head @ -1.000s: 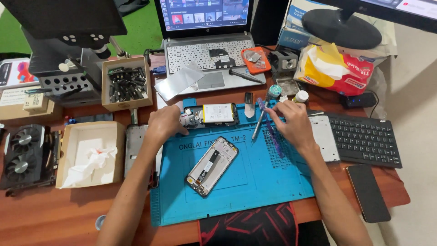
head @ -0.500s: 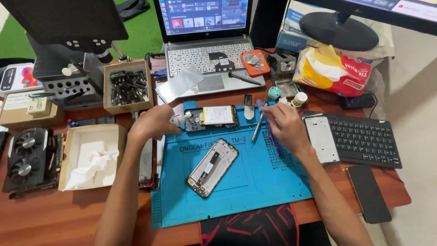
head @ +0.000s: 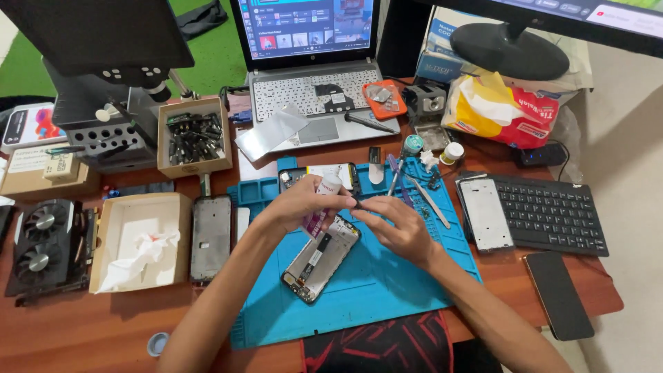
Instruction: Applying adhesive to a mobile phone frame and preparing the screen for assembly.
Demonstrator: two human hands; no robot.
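My left hand [head: 300,205] grips a small white tube with a pink label [head: 322,200], held over the blue repair mat [head: 387,283]. My right hand [head: 397,224] meets it, its fingertips pinching the dark tip at the tube's end. Just below both hands an opened phone frame [head: 320,259] lies tilted on the mat, its inner parts facing up. Another opened phone with a white battery [head: 324,173] rests at the mat's far edge.
A laptop [head: 311,83] stands behind the mat, a black keyboard [head: 552,214] and a phone panel [head: 485,213] to the right, a dark phone [head: 557,293] at front right. Left: another phone frame [head: 210,238], a cardboard box with tissue [head: 138,238], a box of bits [head: 193,135]. Tweezers [head: 431,200] lie on the mat.
Both hands have come back from the mat's far edge to its middle. The left now holds the white tube and the right has closed on its tip.
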